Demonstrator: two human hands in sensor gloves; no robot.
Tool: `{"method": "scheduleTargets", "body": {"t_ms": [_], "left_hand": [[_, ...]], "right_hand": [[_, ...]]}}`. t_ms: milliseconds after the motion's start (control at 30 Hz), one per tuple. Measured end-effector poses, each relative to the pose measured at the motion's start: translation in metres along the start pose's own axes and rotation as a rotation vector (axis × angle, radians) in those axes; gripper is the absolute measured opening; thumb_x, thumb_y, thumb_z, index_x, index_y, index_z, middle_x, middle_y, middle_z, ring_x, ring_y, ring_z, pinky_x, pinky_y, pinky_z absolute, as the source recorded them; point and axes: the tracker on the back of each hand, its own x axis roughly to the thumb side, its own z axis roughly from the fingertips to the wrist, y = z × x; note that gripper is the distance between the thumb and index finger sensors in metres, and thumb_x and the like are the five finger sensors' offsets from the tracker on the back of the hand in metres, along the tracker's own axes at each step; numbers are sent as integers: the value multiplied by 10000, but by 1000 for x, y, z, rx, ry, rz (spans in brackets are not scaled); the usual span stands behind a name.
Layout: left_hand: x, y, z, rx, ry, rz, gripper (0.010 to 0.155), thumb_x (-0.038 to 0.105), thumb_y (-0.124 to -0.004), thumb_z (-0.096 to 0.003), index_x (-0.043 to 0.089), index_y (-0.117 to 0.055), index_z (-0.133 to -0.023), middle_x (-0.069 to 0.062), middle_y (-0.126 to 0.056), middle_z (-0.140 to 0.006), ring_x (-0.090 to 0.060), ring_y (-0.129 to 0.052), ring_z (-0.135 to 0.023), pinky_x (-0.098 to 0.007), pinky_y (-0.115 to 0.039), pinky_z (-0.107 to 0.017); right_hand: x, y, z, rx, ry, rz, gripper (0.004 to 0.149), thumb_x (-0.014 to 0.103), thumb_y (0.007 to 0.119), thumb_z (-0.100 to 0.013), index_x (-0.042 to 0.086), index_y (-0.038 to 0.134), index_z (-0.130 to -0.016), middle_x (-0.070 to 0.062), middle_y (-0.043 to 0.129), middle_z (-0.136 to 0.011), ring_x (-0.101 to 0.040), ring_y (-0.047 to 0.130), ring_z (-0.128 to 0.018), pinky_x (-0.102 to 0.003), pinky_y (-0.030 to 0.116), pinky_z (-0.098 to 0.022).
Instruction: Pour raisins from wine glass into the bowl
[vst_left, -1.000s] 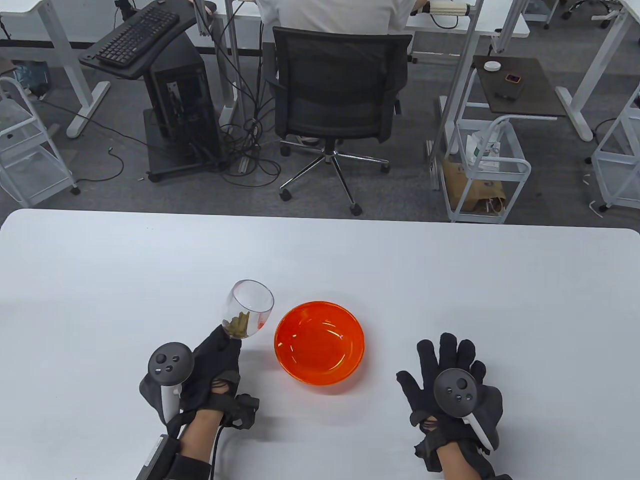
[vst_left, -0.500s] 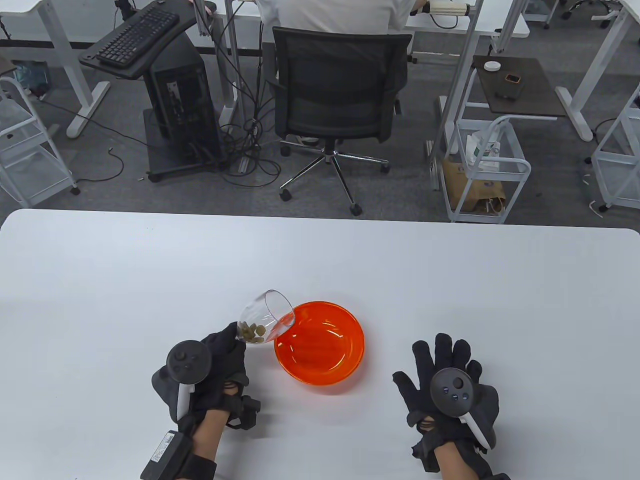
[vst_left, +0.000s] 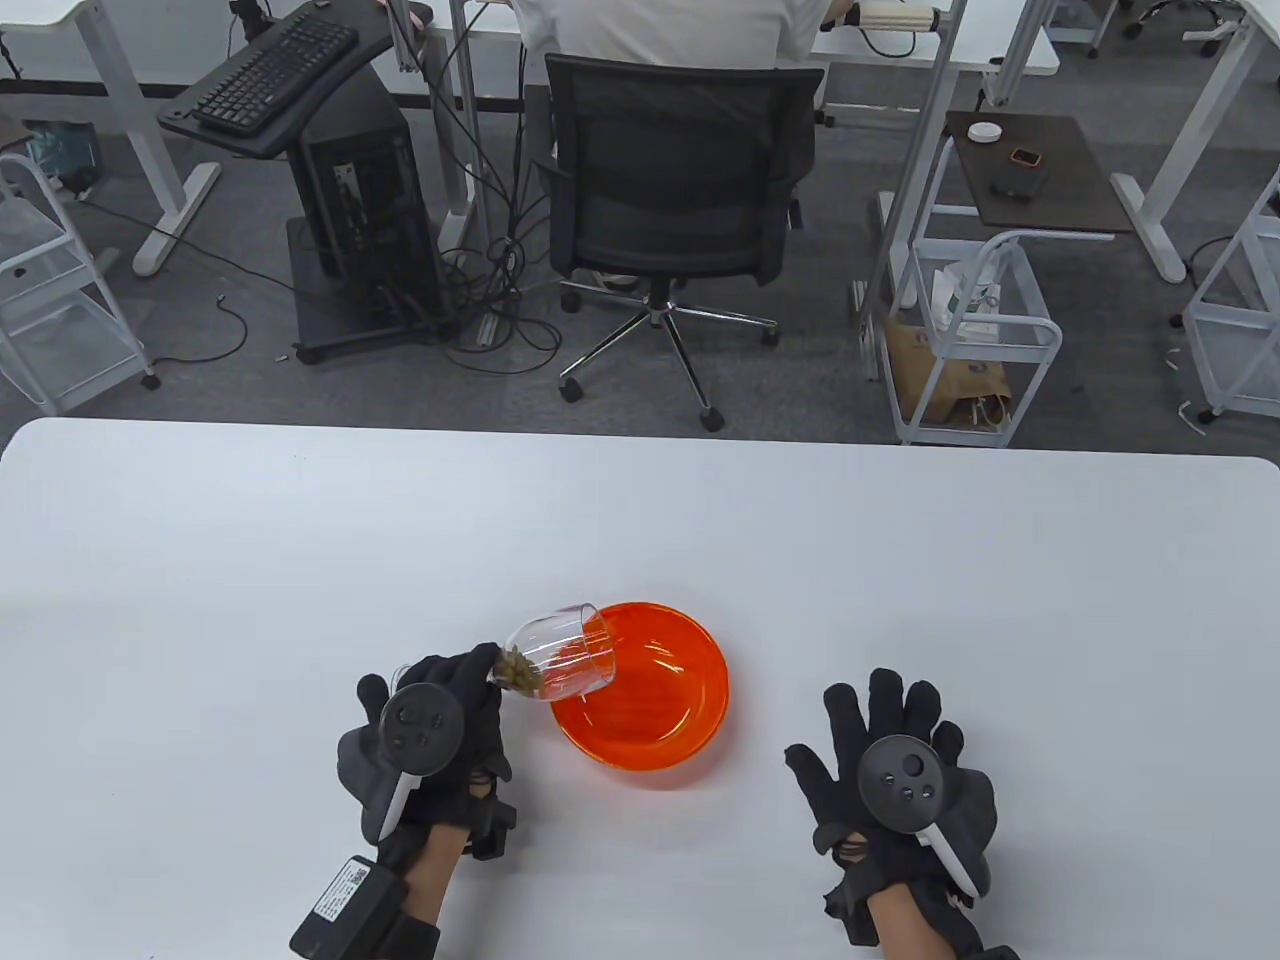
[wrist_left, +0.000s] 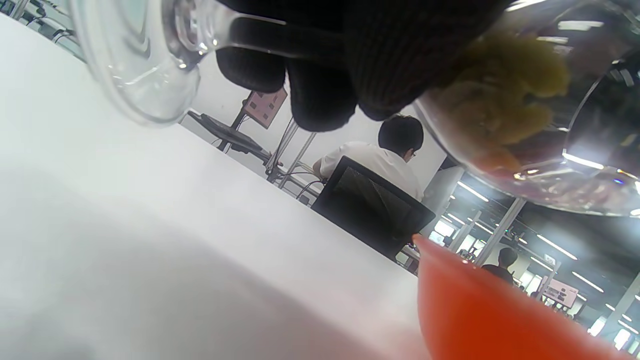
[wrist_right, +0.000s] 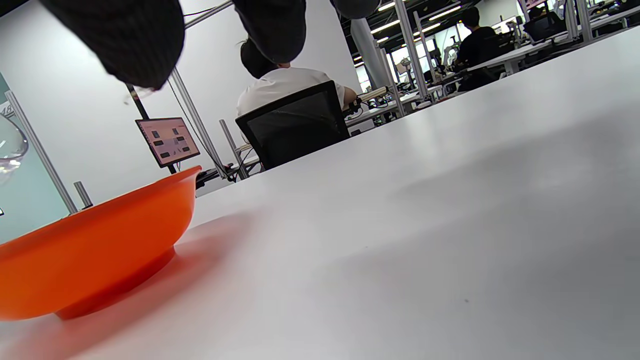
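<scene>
Clear glass is seen tipped almost onto its side: the wine glass (vst_left: 556, 660) is gripped around its stem by the left hand (vst_left: 430, 735), with its mouth held over the left rim of the orange bowl (vst_left: 690, 735). In the left wrist view the gloved fingers (wrist_left: 320, 75) are wrapped about the stem, the round foot of the glass is shown at the upper left, and the bowl's orange wall (wrist_left: 480, 320) is seen just below the glass.

The raisins (vst_left: 517, 671) are gathered in the lower part of the glass near the stem end; they are seen there as a yellowish-green heap (wrist_left: 505, 100) against the curved wall. No raisins can be made out inside the bowl in the table view.

The bowl is set on the white desk (vst_left: 640, 520), near its front edge and between the two hands.

The right hand (vst_left: 895, 770) is laid flat on the desk, well apart from the bowl on its right, with the fingers spread and nothing held. In the right wrist view the bowl (wrist_right: 90, 250) is shown at the left, resting on the desk (wrist_right: 400, 225).
</scene>
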Motion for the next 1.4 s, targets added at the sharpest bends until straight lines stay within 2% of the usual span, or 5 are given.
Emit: {"method": "scheduleTargets", "body": {"t_ms": [500, 1000, 1400], "left_hand": [[19, 1, 6, 60, -128, -158, 488, 306, -864, -447, 344, -831, -933, 1, -913, -936, -298, -709, -973, -632, -168, -715], [25, 3, 9, 87, -158, -178, 488, 303, -865, -447, 344, -832, -932, -1, -913, -937, -297, -708, -973, -630, -168, -717], [32, 4, 12, 118, -210, -260, 487, 299, -868, -446, 342, -836, -930, -2, -911, -939, -296, -703, -976, -627, -164, -718]], "right_hand": [[0, 1, 0, 3, 8, 7, 725, 535, 758, -511, 174, 508, -1088, -243, 208, -1184, -570, 46, -998, -706, 48, -674], [0, 1, 0, 0, 16, 19, 728, 537, 757, -510, 171, 509, -1088, -244, 197, -1183, -569, 35, -994, -703, 43, -672], [1, 1, 0, 5, 11, 24, 726, 537, 757, -510, 172, 513, -1088, -245, 199, -1184, -571, 33, -993, -703, 41, -671]]}}
